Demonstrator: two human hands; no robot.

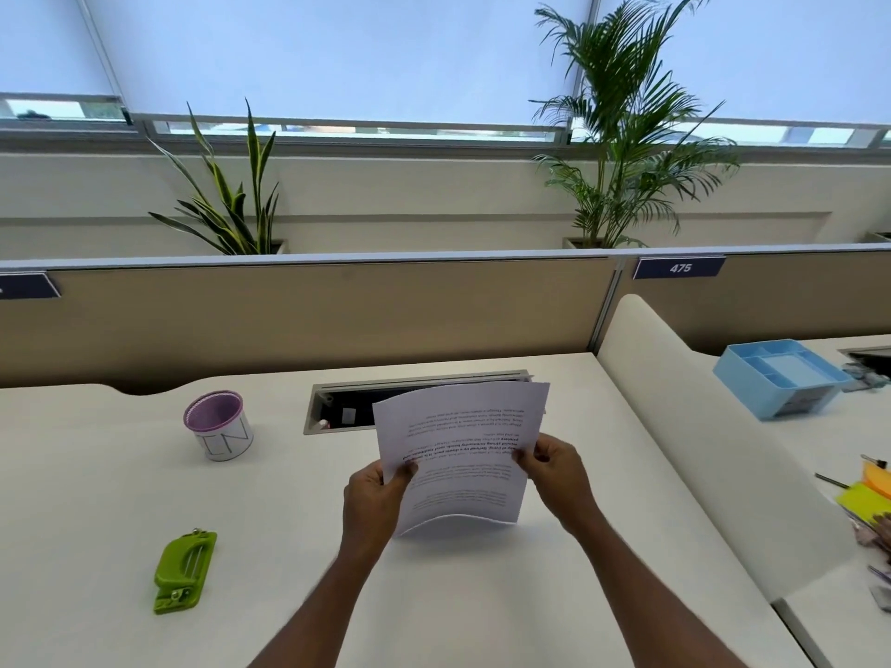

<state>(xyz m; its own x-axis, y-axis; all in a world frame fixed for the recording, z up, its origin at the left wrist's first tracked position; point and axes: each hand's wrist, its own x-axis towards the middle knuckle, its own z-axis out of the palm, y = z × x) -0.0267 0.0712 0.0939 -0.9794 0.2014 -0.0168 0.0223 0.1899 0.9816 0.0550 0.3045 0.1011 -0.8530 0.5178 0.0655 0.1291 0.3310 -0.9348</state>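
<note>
A thin stack of printed white sheets (463, 436) stands on its lower edge on the white desk (96, 499), with its text upside down to me. My left hand (373, 499) grips the stack's left edge, thumb on the front. My right hand (554, 467) pinches the right edge at about the same height. The bottom edge bows slightly where it meets the desk.
A green hole punch (184, 571) lies at the front left. A purple mesh pen cup (218, 424) stands behind it. An open cable tray (347, 407) sits behind the paper. A white divider (675, 426) separates the neighbouring desk with a blue organiser (781, 378) and sticky notes (863, 494).
</note>
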